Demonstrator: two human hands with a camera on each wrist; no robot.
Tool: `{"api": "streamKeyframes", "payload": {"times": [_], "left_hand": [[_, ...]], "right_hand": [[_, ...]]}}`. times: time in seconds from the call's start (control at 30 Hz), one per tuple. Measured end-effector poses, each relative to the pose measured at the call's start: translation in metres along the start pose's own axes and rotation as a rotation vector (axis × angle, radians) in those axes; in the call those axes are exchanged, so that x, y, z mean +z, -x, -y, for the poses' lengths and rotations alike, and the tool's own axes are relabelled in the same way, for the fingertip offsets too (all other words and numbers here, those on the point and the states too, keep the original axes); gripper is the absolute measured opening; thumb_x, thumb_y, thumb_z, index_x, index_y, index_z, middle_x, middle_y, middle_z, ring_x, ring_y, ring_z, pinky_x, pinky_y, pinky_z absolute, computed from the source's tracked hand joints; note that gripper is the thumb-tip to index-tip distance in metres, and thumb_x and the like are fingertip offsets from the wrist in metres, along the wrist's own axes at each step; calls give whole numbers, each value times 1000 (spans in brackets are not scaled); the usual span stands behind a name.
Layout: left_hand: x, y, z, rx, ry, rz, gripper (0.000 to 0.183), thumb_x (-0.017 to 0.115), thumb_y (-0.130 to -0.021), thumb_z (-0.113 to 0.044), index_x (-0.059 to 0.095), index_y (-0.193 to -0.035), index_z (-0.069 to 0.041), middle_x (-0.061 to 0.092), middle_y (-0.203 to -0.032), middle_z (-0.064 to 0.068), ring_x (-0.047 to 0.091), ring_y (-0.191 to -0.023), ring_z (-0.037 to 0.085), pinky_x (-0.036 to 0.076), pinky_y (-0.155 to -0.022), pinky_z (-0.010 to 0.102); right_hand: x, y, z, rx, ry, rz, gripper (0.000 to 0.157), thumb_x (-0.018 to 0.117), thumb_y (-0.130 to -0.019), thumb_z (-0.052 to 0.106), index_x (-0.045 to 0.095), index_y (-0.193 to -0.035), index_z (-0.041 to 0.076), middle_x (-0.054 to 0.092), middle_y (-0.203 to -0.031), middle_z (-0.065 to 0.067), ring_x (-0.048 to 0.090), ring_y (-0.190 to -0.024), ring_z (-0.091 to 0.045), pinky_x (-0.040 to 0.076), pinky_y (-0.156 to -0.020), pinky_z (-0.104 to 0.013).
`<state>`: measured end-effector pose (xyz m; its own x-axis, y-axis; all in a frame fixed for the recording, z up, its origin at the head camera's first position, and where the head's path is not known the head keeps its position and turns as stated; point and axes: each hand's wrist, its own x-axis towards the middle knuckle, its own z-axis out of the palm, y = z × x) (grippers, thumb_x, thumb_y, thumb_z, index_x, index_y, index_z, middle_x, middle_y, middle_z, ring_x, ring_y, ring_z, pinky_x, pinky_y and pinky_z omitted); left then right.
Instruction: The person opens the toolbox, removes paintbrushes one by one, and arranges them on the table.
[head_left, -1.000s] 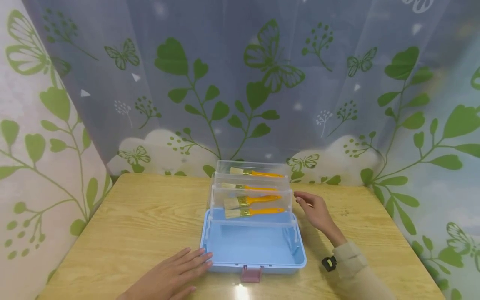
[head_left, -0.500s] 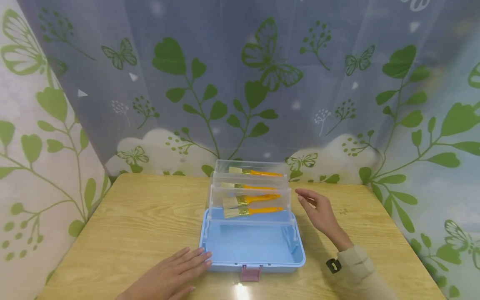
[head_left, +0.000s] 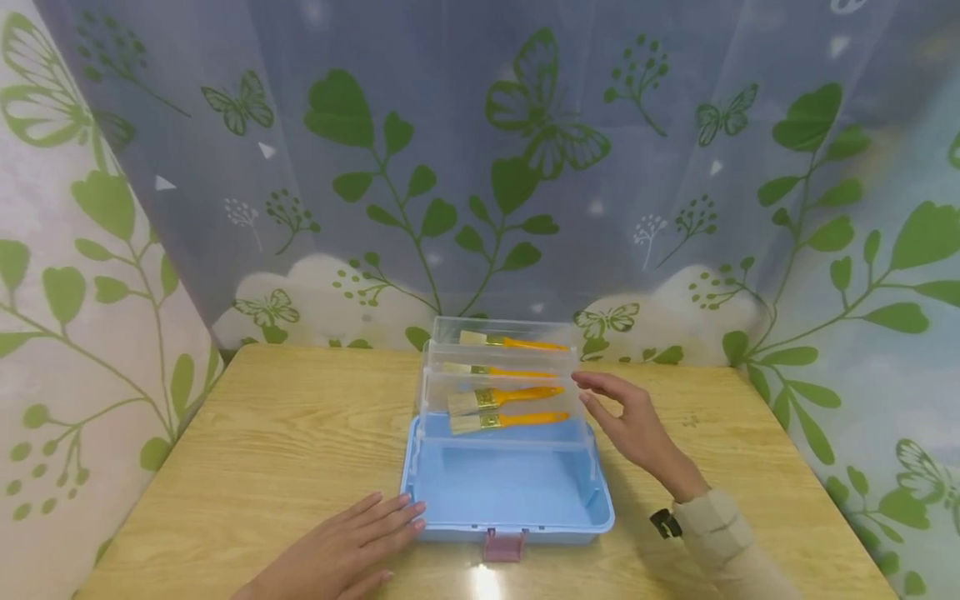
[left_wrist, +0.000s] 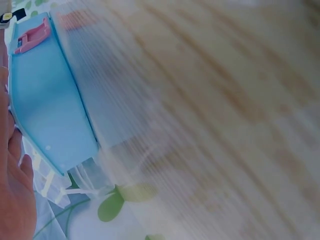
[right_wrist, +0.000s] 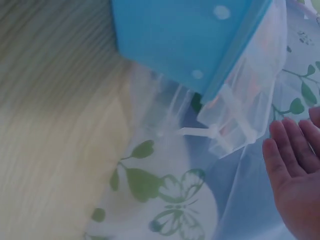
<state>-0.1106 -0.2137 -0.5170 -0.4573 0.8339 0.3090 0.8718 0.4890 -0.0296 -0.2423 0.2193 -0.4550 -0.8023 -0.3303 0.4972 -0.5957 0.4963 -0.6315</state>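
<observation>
A light blue box (head_left: 510, 492) lies unfolded on the wooden table, its pink latch (head_left: 503, 547) at the front. Clear stepped trays (head_left: 442, 437) rise over its back half. In them lie several flat paintbrushes with orange handles, such as the front paintbrush (head_left: 528, 421). My left hand (head_left: 341, 542) is flat, fingers straight, with fingertips at the box's front left corner. At the trays' right end my right hand (head_left: 633, 425) hovers with relaxed fingers, holding nothing; its fingertips are right by the tray edge. In the right wrist view, the fingers (right_wrist: 295, 150) point up beside the trays.
Wooden table (head_left: 300, 417) surface extends to both sides of the box. A patterned curtain (head_left: 465, 167) with leaves and butterflies closes off the back and sides, close behind the trays. A black watch-like device (head_left: 664, 523) sits at the right sleeve.
My right hand drew slightly away from the trays, then came back left, its fingertips now at their right end. My left hand and the box keep their places.
</observation>
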Motion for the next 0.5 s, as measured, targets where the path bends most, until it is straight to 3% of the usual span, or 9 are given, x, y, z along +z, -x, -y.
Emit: {"api": "streamKeyframes", "payload": {"times": [0.1,0.2,0.37,0.5], "left_hand": [[-1,0,0,2,6,1,69,64,-100,-32,33,-160,-12,34,-165,5,19,-157,17,-4,-128,26],[-2,0,0,6,1,-8,70,64,-100,-32,34,-159,-12,36,-165,5,20,-156,17,-4,-128,26],[-1,-1,0,10,-2,-21,71,65,-99,-32,33,-160,-12,36,-164,6,24,-155,19,-3,-128,26],[1,-2,0,14,5,-18,71,65,-99,-32,33,-160,-12,36,-164,7,19,-157,17,-3,-128,26]], "right_hand": [[1,-5,7,-10,22,94,35,64,-100,9,65,-135,7,68,-133,-8,64,-122,-28,55,-101,-46],[1,-12,14,-25,30,182,36,64,-100,11,64,-136,7,67,-135,-9,63,-125,-30,53,-101,-54],[1,-25,25,-59,55,276,36,65,-99,9,65,-135,5,67,-135,-9,62,-126,-30,53,-103,-51],[4,-30,30,-54,44,332,37,66,-98,7,65,-135,5,67,-134,-9,61,-127,-30,53,-104,-48]]}}
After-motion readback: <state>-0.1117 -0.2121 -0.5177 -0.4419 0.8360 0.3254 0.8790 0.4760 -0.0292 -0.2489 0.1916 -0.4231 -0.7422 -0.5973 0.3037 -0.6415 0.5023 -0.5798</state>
